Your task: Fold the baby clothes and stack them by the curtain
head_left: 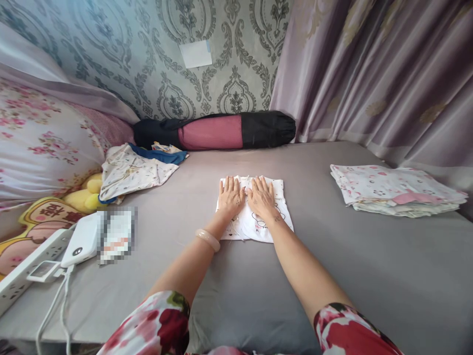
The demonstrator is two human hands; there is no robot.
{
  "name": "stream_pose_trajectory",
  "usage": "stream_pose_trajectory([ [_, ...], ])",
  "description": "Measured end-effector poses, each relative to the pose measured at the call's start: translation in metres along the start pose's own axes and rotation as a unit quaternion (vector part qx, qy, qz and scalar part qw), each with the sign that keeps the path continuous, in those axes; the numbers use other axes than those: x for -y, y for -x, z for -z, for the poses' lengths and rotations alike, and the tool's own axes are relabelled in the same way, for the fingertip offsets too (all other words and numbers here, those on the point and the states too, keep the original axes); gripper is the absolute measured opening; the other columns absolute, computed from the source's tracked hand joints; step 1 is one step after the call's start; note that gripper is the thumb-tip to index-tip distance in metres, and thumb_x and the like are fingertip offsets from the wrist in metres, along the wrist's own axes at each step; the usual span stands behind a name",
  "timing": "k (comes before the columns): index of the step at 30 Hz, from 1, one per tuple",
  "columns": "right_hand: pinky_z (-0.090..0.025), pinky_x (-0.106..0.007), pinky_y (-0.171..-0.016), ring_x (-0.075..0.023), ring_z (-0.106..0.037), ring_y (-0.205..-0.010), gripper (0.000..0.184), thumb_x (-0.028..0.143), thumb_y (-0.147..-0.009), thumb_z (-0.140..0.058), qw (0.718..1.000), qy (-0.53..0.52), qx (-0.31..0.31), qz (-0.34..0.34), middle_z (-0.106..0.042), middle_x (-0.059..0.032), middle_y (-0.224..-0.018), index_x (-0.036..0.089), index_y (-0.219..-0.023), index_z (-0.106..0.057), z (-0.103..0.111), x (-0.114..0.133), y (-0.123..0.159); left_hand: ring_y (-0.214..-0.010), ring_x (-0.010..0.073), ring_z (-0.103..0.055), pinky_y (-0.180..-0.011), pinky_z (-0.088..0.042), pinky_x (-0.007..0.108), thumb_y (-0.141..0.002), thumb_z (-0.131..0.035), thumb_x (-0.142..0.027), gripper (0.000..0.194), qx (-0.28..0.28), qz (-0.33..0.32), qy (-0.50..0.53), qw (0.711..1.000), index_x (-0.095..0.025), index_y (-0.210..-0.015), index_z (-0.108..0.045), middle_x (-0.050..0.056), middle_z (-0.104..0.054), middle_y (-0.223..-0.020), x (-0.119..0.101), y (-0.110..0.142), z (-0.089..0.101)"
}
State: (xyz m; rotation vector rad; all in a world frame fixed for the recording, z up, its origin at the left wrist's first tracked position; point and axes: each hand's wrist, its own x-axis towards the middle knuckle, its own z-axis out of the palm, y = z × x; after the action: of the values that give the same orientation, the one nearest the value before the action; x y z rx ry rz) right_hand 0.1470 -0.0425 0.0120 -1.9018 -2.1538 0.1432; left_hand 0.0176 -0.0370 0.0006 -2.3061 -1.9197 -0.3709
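Note:
A folded white garment (283, 224) with small printed drawings lies flat on the grey bed sheet (236, 291), in the middle of the head view. My left hand (231, 197) rests palm down on its left part, fingers stretched away from me. Beside it, my right hand (261, 197) presses flat on the right part, also with straight fingers. The two thumbs almost meet. Both hands cover much of the garment's upper half, so its folds there are partly hidden. A pale bangle circles my left wrist.
To the right is a stack of folded printed cloths (397, 190). Loose clothes (138, 170) lie at the left by a floral pillow (48, 143). A white power bank (82, 239) with cables and a power strip (31, 261) sit nearer. A black-and-pink roll (210, 132) lines the wall.

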Motion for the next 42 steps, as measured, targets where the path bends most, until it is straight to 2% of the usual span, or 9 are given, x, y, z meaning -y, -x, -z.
stream_pose_trajectory([
  [5, -0.004, -0.057, -0.116, -0.028, -0.014, -0.147, 0.057, 0.041, -0.1, -0.019, 0.998, 0.012, 0.02, -0.05, -0.021, -0.0083, -0.161, 0.019, -0.151, -0.032, -0.001, -0.001, 0.0, -0.144, 0.0342, -0.027, -0.115, -0.021, 0.055, -0.1, -0.02, -0.042, 0.059, 0.046, 0.011, 0.003, 0.999, -0.013, -0.148, -0.037, 0.019, -0.036, -0.153, 0.002, -0.004, -0.003],
  [12, -0.005, -0.056, -0.116, -0.026, -0.014, -0.147, 0.058, 0.038, -0.1, -0.015, 0.998, 0.009, 0.04, -0.055, -0.02, -0.0079, -0.161, 0.019, -0.152, -0.031, 0.003, 0.0, 0.0, -0.144, 0.032, -0.027, -0.116, -0.021, 0.052, -0.099, -0.019, -0.044, 0.061, 0.044, 0.021, 0.011, 0.999, -0.012, -0.148, -0.037, 0.017, -0.036, -0.153, 0.001, -0.004, -0.001],
  [17, -0.001, -0.055, -0.117, -0.0262, -0.012, -0.148, 0.059, 0.037, -0.1, -0.017, 0.997, 0.01, -0.007, -0.081, -0.02, -0.0109, -0.161, 0.013, -0.152, -0.029, 0.005, -0.003, 0.001, -0.147, 0.0299, -0.02, -0.119, -0.012, 0.051, -0.099, -0.012, -0.042, 0.065, 0.007, 0.065, 0.006, 0.998, -0.006, -0.148, -0.035, 0.017, -0.032, -0.156, -0.001, -0.001, 0.003],
  [20, 0.0, -0.056, -0.116, -0.0295, -0.01, -0.148, 0.06, 0.039, -0.099, -0.022, 0.992, 0.025, -0.032, -0.121, -0.021, -0.0143, -0.16, 0.012, -0.152, -0.03, 0.004, -0.007, 0.0, -0.147, 0.0325, -0.019, -0.119, -0.013, 0.053, -0.099, -0.013, -0.045, 0.067, 0.023, 0.077, 0.002, 0.997, -0.005, -0.148, -0.035, 0.019, -0.031, -0.156, -0.002, -0.001, 0.003],
  [25, -0.009, -0.056, -0.115, -0.0327, -0.014, -0.147, 0.065, 0.045, -0.098, -0.024, 0.986, 0.026, 0.006, -0.162, -0.023, -0.0185, -0.158, 0.009, -0.151, -0.031, 0.002, -0.01, -0.002, -0.146, 0.0344, -0.02, -0.116, -0.02, 0.053, -0.098, -0.018, -0.048, 0.068, 0.073, 0.092, 0.004, 0.993, -0.005, -0.148, -0.034, 0.022, -0.03, -0.155, -0.003, -0.005, 0.001],
  [31, -0.01, -0.058, -0.115, -0.0338, -0.013, -0.147, 0.066, 0.045, -0.099, -0.022, 0.988, 0.021, 0.012, -0.152, -0.022, -0.0203, -0.158, 0.007, -0.151, -0.03, 0.005, -0.01, -0.003, -0.146, 0.0346, -0.019, -0.116, -0.022, 0.051, -0.098, -0.021, -0.048, 0.067, 0.079, 0.08, 0.028, 0.993, -0.004, -0.147, -0.034, 0.023, -0.03, -0.155, 0.0, -0.008, 0.006],
  [36, -0.009, -0.058, -0.115, -0.0299, -0.009, -0.148, 0.065, 0.047, -0.099, -0.014, 0.99, -0.032, 0.092, -0.106, -0.016, -0.016, -0.161, 0.012, -0.153, -0.024, 0.022, -0.021, -0.001, -0.143, 0.0281, -0.03, -0.114, -0.028, 0.044, -0.099, -0.024, -0.041, 0.054, 0.089, 0.058, 0.093, 0.99, -0.012, -0.142, -0.041, 0.016, -0.037, -0.153, 0.019, -0.005, 0.022],
  [39, -0.015, -0.05, -0.116, -0.027, -0.018, -0.146, 0.056, 0.039, -0.1, -0.021, 0.996, -0.033, 0.063, -0.049, -0.026, -0.0121, -0.159, 0.017, -0.15, -0.032, 0.035, -0.04, 0.01, -0.131, 0.0272, -0.045, -0.108, -0.036, 0.038, -0.097, -0.033, -0.037, 0.048, 0.051, 0.086, 0.1, 0.99, -0.011, -0.134, -0.049, 0.017, -0.049, -0.141, 0.039, 0.004, 0.033],
  [42, -0.035, -0.034, -0.106, -0.0238, -0.046, -0.128, 0.045, 0.025, -0.093, -0.039, 0.998, -0.027, -0.006, -0.053, -0.053, -0.0128, -0.139, 0.015, -0.134, -0.053, 0.046, -0.067, 0.024, -0.114, 0.0269, -0.055, -0.099, -0.042, 0.035, -0.092, -0.047, -0.039, 0.039, 0.046, 0.138, 0.111, 0.983, -0.012, -0.116, -0.063, 0.016, -0.062, -0.121, 0.059, 0.016, 0.042],
])
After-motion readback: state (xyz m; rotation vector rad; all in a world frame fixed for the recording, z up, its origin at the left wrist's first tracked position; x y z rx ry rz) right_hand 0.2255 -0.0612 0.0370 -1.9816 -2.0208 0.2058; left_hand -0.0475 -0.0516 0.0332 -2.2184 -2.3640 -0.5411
